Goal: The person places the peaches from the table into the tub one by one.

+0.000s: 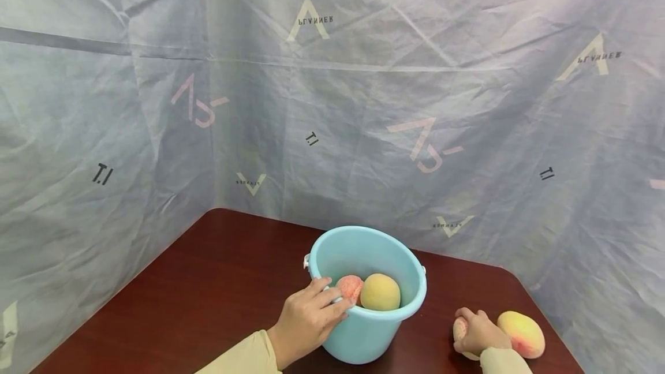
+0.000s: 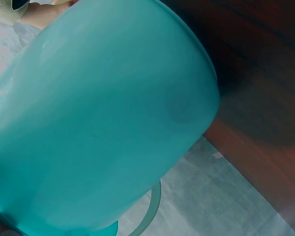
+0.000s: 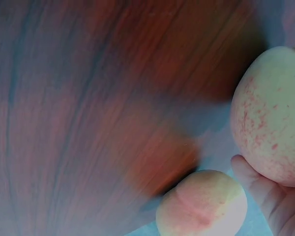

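A light blue bucket (image 1: 361,336) stands on the table, its mouth leaning a little toward me. My left hand (image 1: 312,313) grips its near left rim, fingers laid over the edge. Inside lie a reddish-pink peach (image 1: 350,287) and a yellow peach (image 1: 381,292). Right of the bucket, my right hand (image 1: 483,333) holds a pale peach with red specks (image 3: 273,118) at the tabletop. A yellow and pink peach (image 1: 521,335) sits just beyond that hand on its right. The bucket's wall (image 2: 103,113) fills most of the left wrist view, hiding the left fingers.
The dark reddish-brown table (image 1: 223,281) has rounded far corners. Grey printed cloth (image 1: 353,103) hangs behind it and along both sides. A white handle mount (image 1: 306,261) sticks out from the bucket's left rim.
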The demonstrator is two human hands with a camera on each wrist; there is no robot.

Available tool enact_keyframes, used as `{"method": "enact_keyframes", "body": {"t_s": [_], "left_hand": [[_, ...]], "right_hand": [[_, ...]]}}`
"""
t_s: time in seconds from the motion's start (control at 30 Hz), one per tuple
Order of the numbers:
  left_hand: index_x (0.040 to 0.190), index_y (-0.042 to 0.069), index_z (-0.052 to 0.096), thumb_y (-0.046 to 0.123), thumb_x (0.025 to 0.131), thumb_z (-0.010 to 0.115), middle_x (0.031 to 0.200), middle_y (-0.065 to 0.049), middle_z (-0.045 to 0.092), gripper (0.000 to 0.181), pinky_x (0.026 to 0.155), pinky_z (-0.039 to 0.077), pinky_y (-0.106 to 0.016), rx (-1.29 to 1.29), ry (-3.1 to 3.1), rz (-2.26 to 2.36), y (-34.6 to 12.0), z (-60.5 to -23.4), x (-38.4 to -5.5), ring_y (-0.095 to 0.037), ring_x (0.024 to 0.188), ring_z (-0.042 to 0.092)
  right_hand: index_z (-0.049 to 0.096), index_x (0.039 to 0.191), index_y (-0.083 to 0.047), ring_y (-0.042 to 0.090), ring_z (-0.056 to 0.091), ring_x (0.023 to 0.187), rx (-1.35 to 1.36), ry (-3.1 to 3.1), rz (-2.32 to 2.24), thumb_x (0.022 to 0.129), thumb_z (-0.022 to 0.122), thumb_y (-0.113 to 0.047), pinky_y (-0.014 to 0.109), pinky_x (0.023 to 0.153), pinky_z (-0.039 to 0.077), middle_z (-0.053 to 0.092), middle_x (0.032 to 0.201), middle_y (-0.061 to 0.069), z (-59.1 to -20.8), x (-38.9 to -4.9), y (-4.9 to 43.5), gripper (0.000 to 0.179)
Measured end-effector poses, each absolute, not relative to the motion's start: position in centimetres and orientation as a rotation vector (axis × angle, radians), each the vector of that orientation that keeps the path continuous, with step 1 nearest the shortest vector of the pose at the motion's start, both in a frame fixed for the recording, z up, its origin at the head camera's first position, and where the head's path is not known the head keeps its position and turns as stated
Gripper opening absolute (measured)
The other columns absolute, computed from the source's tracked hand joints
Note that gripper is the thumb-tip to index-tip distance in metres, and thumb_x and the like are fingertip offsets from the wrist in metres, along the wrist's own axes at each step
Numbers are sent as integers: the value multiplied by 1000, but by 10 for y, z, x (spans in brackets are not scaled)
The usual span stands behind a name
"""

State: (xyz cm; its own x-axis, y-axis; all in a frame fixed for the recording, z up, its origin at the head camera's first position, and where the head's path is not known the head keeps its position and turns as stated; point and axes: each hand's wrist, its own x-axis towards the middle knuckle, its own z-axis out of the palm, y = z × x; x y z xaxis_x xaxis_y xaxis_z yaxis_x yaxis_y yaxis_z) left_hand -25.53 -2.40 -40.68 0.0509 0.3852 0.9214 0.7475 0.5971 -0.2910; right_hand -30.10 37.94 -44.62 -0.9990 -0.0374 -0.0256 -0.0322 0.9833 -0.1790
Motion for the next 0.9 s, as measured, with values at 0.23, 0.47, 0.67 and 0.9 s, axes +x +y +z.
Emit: {"method": "enact_keyframes", "body": {"t_s": [0.23, 0.47, 0.67, 0.9], "left_hand": [[91, 18, 74, 28, 102, 46, 87, 5, 66, 32, 79, 53, -27, -985, -1594, -351, -23, -407, -254, -19, 89, 61], [91, 17, 73, 28, 103, 46, 88, 4, 66, 32, 83, 53, -28, -988, -1589, -337, -22, -400, -256, -20, 91, 61], [90, 17, 73, 28, 102, 46, 88, 4, 66, 32, 82, 53, -28, -987, -1601, -351, -24, -401, -254, -19, 90, 61], [92, 18, 73, 29, 102, 46, 88, 4, 66, 32, 81, 53, -28, -995, -1607, -345, -24, -403, -253, -19, 91, 61]], "right_hand": [[61, 102, -16, 23, 52, 80, -295, 3048, -315, 61, 74, -20, 42, 65, 46, 55, 91, 7, -434, -297, 377, 43], [61, 110, -12, 25, 53, 85, -298, 2973, -333, 61, 75, -22, 45, 68, 47, 56, 96, 8, -396, -306, 366, 51], [61, 108, -13, 23, 52, 82, -332, 2972, -313, 60, 75, -20, 44, 66, 46, 56, 94, 8, -374, -310, 353, 50], [61, 110, -13, 22, 52, 81, -375, 3000, -281, 60, 75, -20, 43, 65, 45, 56, 96, 8, -355, -312, 346, 52]]}}
